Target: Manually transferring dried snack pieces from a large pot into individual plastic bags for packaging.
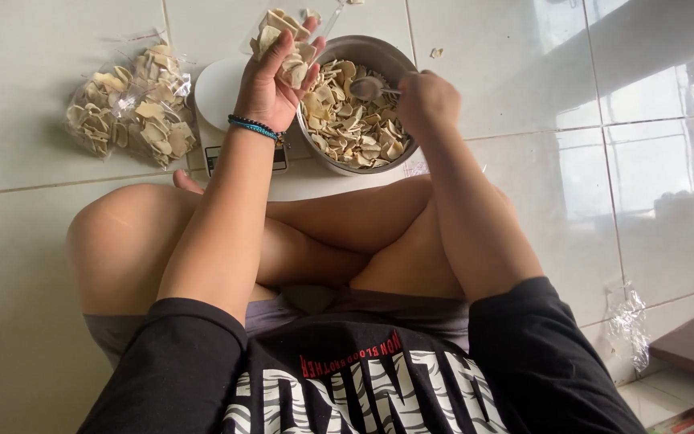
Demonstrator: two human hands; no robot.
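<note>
Fingers [308, 74] around chip bag [283, 36]

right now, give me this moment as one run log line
left hand: holds clear bag of pale chips | right hand: metal spoon in round steel bowl | white scale under bowl

Two filled clear bags [132, 103] (pale chips), white scale [220, 88], crumpled plastic [630, 320]

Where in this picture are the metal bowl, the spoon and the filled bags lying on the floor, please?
metal bowl [395, 56]: head view, on the bare steel rim at its upper right.
spoon [365, 87]: head view, on the spoon's scoop above the chips.
filled bags [134, 108]: head view, on the middle of the clear bags.
</note>
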